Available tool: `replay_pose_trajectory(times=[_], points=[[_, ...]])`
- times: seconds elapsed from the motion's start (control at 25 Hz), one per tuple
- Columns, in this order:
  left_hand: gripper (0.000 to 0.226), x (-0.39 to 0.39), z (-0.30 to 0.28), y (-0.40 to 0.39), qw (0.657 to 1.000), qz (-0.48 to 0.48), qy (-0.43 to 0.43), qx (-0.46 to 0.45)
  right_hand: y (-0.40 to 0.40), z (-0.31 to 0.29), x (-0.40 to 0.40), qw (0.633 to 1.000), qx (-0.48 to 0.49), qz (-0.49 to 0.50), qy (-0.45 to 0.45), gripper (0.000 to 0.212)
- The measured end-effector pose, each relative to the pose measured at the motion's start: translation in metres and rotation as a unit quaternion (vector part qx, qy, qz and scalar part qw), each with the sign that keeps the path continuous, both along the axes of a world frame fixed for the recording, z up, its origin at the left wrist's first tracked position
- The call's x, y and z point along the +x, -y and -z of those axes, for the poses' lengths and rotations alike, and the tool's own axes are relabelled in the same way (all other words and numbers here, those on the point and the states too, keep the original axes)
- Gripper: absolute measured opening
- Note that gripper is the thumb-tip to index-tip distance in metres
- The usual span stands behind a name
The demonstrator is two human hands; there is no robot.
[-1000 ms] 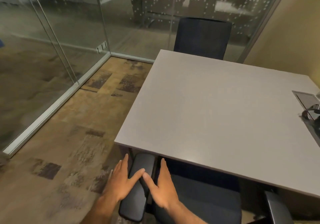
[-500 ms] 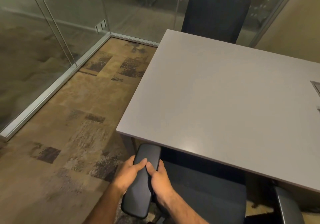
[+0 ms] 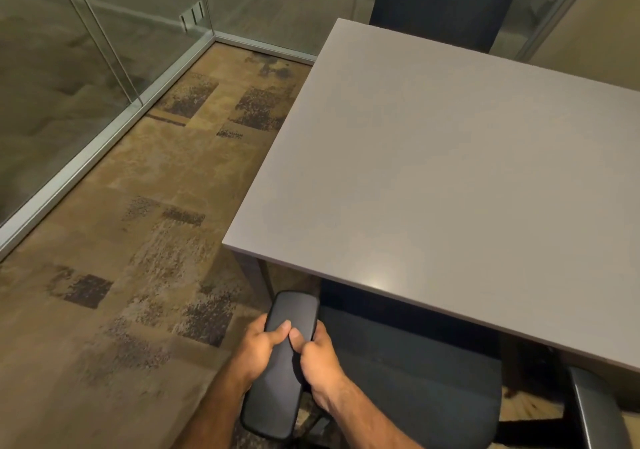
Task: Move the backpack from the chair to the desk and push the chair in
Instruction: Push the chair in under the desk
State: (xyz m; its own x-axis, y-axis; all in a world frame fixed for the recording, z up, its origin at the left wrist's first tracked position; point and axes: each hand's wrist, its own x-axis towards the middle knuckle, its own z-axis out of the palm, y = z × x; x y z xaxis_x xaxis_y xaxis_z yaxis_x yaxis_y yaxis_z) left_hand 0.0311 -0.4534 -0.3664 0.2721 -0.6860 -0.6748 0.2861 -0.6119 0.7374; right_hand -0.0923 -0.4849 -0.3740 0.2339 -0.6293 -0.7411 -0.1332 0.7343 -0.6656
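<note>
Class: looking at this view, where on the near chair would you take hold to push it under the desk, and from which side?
Grip the left armrest, from above and behind, as both hands do: it is long, narrow and points toward the desk.

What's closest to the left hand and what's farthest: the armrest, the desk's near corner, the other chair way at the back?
1. Armrest: the left hand is gripping it, at the bottom of the head view.
2. Desk's near corner: above the hand, a little to its left.
3. Other chair: far end of the desk, top of the picture.
</note>
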Motion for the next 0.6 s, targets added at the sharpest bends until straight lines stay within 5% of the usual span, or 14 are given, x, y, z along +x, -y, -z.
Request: replay_pose_trajectory(times=[0.44,0.6], points=[[0.014,0.000,0.024,0.002,0.999,-0.005,0.031,0.010,0.005,0.023,-0.006,0.999,-0.001,-0.039,-0.002,0.032],[0.020,-0.003,0.018,0.001,0.989,0.057,0.135,0.035,0.004,0.015,-0.009,0.995,-0.022,-0.084,-0.046,0.042]])
